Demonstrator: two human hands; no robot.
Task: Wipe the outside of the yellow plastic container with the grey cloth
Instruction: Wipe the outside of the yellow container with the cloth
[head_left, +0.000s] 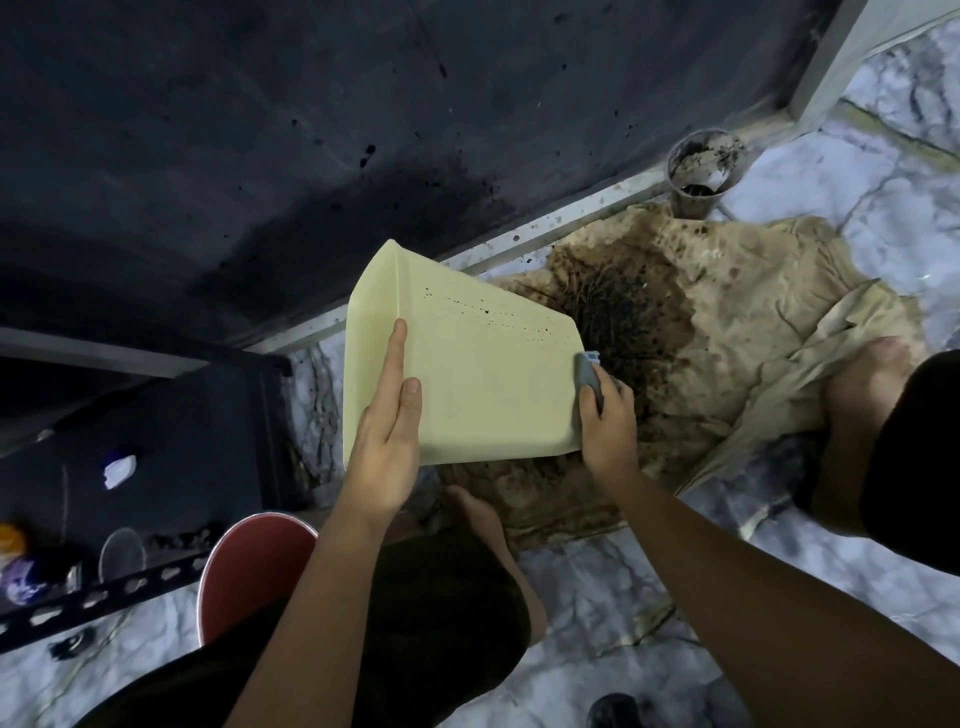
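The pale yellow plastic container is held tilted above the floor, its outer side facing me, with a line of dark specks across its upper part. My left hand lies on its left side, index finger straight along the wall and thumb pressed on the surface. My right hand grips the small grey cloth and holds it against the container's right edge. Part of the cloth is hidden inside my fingers.
A soiled beige cloth with a dark wet stain lies on the marble floor beneath. A dirty plastic cup stands by the dark wall. A black metal rack is at left, a red stool under me. My bare feet rest nearby.
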